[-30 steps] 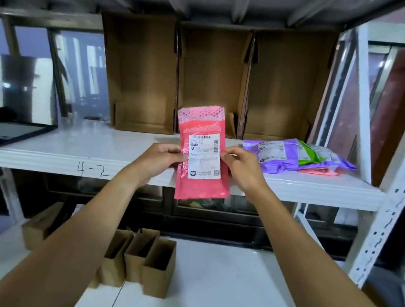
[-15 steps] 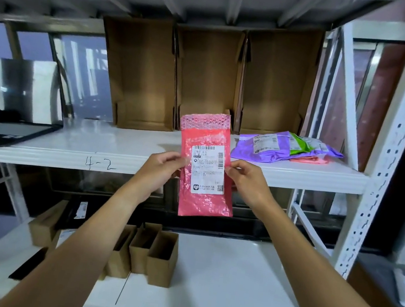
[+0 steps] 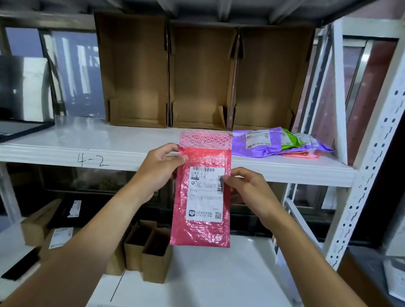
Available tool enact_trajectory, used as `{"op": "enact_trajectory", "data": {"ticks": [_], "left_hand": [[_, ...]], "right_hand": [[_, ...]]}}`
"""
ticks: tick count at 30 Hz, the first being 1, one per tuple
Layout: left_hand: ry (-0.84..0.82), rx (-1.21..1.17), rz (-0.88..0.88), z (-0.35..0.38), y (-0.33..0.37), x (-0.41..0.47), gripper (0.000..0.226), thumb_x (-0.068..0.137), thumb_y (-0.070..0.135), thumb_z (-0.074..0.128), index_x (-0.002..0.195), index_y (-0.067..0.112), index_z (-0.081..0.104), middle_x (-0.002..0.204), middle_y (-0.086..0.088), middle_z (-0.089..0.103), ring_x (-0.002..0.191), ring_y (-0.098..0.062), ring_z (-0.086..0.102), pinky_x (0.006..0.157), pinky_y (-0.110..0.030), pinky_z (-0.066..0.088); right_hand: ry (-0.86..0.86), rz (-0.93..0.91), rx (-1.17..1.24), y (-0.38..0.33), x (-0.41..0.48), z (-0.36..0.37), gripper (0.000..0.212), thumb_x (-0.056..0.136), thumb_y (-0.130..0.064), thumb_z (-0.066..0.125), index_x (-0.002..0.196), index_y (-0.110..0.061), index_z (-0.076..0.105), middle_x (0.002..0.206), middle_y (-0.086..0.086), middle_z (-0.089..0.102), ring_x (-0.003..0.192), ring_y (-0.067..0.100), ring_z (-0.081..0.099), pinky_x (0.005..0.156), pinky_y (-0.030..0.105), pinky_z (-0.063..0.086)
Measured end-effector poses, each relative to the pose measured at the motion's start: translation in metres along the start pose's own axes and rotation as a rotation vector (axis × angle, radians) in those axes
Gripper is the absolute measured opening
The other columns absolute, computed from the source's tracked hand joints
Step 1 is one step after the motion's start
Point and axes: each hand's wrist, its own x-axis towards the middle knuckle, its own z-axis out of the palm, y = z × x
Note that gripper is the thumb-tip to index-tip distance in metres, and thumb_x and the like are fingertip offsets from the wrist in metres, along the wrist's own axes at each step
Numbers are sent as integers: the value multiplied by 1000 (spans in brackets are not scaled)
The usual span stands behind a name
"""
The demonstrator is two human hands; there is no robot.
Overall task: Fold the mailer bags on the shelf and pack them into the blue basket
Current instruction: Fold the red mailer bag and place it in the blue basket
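Note:
A red bubble mailer bag with a white shipping label hangs upright in front of the white shelf. My left hand pinches its upper left edge and my right hand pinches its upper right edge. Its pale pink flap stands open at the top. A pile of mailer bags, purple, green and pink, lies on the shelf to the right. The blue basket is not in view.
Three open cardboard boxes stand on end at the back of the shelf. A dark laptop sits at the shelf's left. Small cardboard boxes stand on the lower shelf. A white perforated upright rises at the right.
Both hands have brought the red mailer bag down and nearer to me, away from the shelf. The view has tilted downward, showing more of the lower shelf.

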Motion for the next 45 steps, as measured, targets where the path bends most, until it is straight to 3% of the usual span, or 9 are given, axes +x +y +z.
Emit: {"op": "enact_trajectory", "data": {"ticks": [4, 8, 14, 20, 27, 30, 33, 38, 45], "left_hand": [[-54, 13, -53, 7, -6, -8, 12, 98, 23, 64, 107, 16, 66, 96, -4, 78, 89, -26, 75, 73, -43, 61], [-86, 15, -56, 10, -8, -9, 15, 97, 20, 65, 112, 17, 66, 99, -7, 78, 93, -30, 74, 88, -51, 56], [-129, -31, -40, 9, -6, -3, 28, 98, 15, 63, 119, 32, 71, 104, -4, 77, 96, -22, 73, 80, -37, 56], [-125, -16, -107, 10, -8, 3, 28, 102, 12, 52, 98, 16, 79, 107, -5, 75, 105, -24, 71, 93, -45, 58], [-59, -19, -58, 18, -12, 8, 22, 91, 27, 72, 101, 8, 74, 92, -2, 78, 88, -16, 75, 89, -43, 60], [-58, -9, -49, 21, -13, 11, 20, 89, 22, 76, 100, 7, 71, 92, -5, 78, 87, -19, 76, 84, -43, 58], [-67, -57, -53, 23, -13, 12, 21, 89, 12, 75, 105, 7, 62, 97, -9, 77, 89, -27, 76, 80, -46, 59], [-44, -144, -144, 22, -21, 17, 47, 88, 19, 77, 129, 19, 53, 96, -5, 78, 93, -30, 75, 95, -59, 53], [-82, -38, -106, 27, -26, 13, 28, 89, 30, 76, 102, 6, 74, 91, -8, 79, 87, -26, 76, 82, -39, 60]], "right_hand": [[114, -50, 68, -10, -1, -2, 21, 97, -19, 62, 118, -14, 63, 100, 23, 68, 65, 5, 63, 58, 18, 51], [113, -146, 91, -17, 3, -8, 40, 98, -7, 58, 134, -24, 56, 102, 18, 69, 68, 3, 68, 59, 12, 49], [147, -190, 24, -13, 16, -7, 23, 94, 4, 55, 107, -12, 65, 103, 9, 66, 72, 5, 67, 60, 18, 51], [218, -141, 4, -7, 27, -3, 28, 97, 2, 49, 79, -9, 67, 93, 3, 68, 82, 15, 64, 66, 20, 54], [281, -65, 153, -3, 32, 1, 14, 95, -18, 59, 103, -6, 61, 90, 5, 64, 66, 5, 62, 62, 16, 48], [245, 28, 250, -3, 36, 6, 34, 88, -22, 73, 117, -10, 60, 99, 6, 70, 66, 6, 70, 54, 14, 49], [171, 100, 278, -1, 38, 11, 32, 84, -19, 78, 109, -1, 69, 92, 11, 77, 77, 22, 74, 58, 23, 55], [159, 83, 239, 3, 42, 13, 23, 84, -10, 76, 104, 0, 68, 90, 13, 77, 74, 22, 74, 60, 26, 57], [134, -20, 150, 7, 48, 14, 19, 81, -11, 80, 93, -7, 67, 88, 11, 76, 76, 23, 74, 68, 32, 58]]}}
